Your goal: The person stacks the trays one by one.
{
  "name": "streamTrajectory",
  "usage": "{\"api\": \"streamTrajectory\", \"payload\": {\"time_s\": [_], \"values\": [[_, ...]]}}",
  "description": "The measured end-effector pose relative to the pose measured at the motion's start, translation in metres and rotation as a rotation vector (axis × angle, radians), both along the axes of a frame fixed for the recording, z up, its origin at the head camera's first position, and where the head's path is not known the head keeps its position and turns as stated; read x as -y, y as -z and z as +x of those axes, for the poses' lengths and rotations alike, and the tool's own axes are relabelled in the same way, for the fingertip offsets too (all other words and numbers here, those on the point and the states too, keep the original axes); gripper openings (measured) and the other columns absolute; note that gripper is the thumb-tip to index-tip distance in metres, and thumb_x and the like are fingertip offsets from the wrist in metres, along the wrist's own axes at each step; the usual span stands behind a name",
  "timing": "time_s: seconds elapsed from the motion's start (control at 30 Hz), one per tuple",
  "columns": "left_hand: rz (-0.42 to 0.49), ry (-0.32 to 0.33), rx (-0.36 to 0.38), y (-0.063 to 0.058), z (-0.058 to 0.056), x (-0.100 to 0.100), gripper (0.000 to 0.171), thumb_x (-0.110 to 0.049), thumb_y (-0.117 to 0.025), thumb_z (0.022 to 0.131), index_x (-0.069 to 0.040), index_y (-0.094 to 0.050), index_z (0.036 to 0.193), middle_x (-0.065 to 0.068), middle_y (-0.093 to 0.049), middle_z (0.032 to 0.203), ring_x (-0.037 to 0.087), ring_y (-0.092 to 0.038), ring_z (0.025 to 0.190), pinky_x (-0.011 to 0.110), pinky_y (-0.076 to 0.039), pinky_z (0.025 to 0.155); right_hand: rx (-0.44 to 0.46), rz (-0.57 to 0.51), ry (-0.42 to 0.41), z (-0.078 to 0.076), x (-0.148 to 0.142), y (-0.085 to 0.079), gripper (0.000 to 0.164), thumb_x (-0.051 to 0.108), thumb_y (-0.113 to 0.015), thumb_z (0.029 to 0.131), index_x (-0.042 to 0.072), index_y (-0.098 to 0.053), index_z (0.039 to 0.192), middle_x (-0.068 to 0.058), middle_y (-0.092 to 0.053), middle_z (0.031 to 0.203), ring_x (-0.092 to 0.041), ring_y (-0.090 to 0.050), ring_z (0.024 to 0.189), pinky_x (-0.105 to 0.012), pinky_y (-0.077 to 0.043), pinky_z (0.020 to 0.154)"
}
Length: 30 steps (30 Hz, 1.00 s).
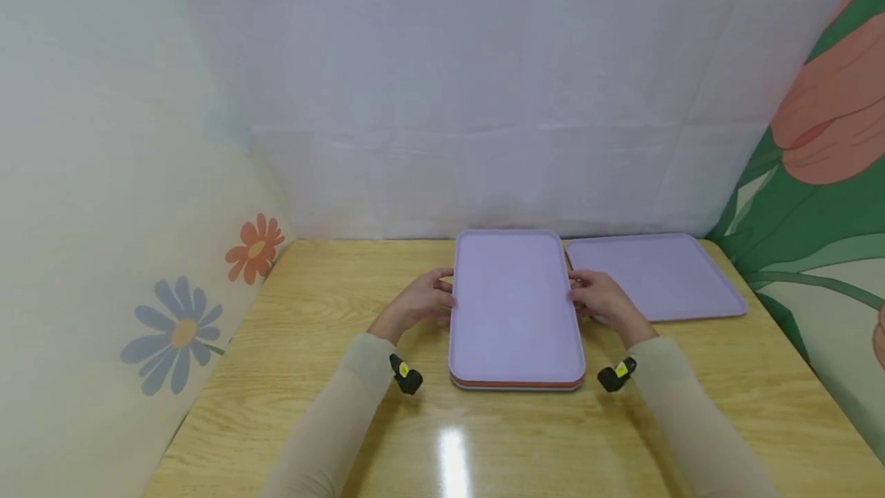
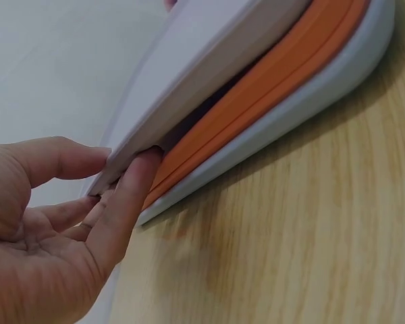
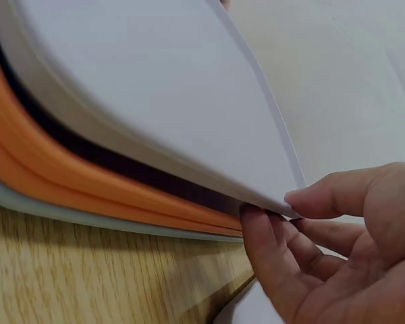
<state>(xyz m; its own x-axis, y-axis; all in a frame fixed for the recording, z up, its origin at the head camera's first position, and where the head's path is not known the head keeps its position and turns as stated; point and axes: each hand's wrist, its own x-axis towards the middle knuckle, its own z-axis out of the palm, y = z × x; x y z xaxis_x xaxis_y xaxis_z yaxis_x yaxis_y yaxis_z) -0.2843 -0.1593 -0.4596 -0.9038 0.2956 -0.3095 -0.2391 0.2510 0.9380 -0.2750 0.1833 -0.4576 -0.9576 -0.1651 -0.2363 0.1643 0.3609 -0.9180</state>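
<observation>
A stack of rectangular trays lies lengthwise on the table, with a lavender tray (image 1: 517,306) on top. Below it, an orange tray (image 2: 256,94) and a pale grey tray (image 2: 310,115) show at the edges. My left hand (image 1: 423,300) holds the lavender tray's left long edge, thumb at the rim and fingers curled underneath. On the opposite edge, my right hand (image 1: 600,300) pinches the same tray in like manner. A dark gap separates the lavender tray from the orange one in both wrist views.
Another lavender tray (image 1: 657,277) lies at the back right, beside the stack and partly behind my right hand. The wooden table (image 1: 311,313) meets a white cloth backdrop (image 1: 415,98) just behind the stack. Flower-printed panels stand at both sides.
</observation>
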Motion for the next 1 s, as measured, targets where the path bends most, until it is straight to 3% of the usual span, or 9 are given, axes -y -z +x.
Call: {"api": "streamTrajectory", "payload": {"time_s": [0.3, 0.47, 0.8, 1.0], "values": [[-0.101, 0.006, -0.046, 0.002, -0.001, -0.001, 0.069, 0.009, -0.064, 0.085, 0.004, -0.04, 0.15, 0.023, -0.052, 0.127, 0.027, -0.061, 0.098, 0.043, -0.061, 0.085, -0.044, 0.107, -0.006, -0.001, 0.002, 0.001, 0.056, -0.005, -0.056, 0.089, -0.017, -0.041, 0.142, -0.022, -0.062, 0.101, -0.013, -0.061, 0.068, -0.029, -0.058, 0.063], [-0.147, 0.009, -0.029, 0.003, -0.001, -0.001, 0.063, 0.004, -0.064, 0.089, 0.004, -0.043, 0.148, 0.021, -0.053, 0.127, 0.027, -0.062, 0.099, 0.041, -0.061, 0.084, -0.067, 0.19, -0.005, -0.001, 0.003, 0.003, 0.055, -0.003, -0.058, 0.088, -0.016, -0.045, 0.14, -0.024, -0.063, 0.101, -0.014, -0.061, 0.063, -0.027, -0.055, 0.059], [0.032, -0.024, 0.112, 0.007, 0.001, -0.003, 0.068, 0.007, -0.06, 0.093, 0.004, -0.029, 0.153, 0.028, -0.04, 0.145, 0.033, -0.056, 0.114, 0.052, -0.054, 0.098, -0.064, 0.257, -0.011, -0.004, 0.003, 0.007, 0.055, 0.0, -0.059, 0.09, -0.014, -0.045, 0.142, -0.029, -0.064, 0.11, -0.016, -0.064, 0.065, -0.027, -0.054, 0.06], [0.096, -0.018, 0.138, 0.012, -0.002, 0.003, 0.067, 0.007, -0.058, 0.095, 0.004, -0.027, 0.154, 0.03, -0.037, 0.152, 0.033, -0.054, 0.122, 0.054, -0.053, 0.1, -0.03, 0.17, -0.018, -0.004, -0.002, 0.002, 0.055, 0.0, -0.058, 0.091, -0.015, -0.044, 0.141, -0.03, -0.064, 0.114, -0.017, -0.066, 0.071, -0.032, -0.059, 0.068]]}}
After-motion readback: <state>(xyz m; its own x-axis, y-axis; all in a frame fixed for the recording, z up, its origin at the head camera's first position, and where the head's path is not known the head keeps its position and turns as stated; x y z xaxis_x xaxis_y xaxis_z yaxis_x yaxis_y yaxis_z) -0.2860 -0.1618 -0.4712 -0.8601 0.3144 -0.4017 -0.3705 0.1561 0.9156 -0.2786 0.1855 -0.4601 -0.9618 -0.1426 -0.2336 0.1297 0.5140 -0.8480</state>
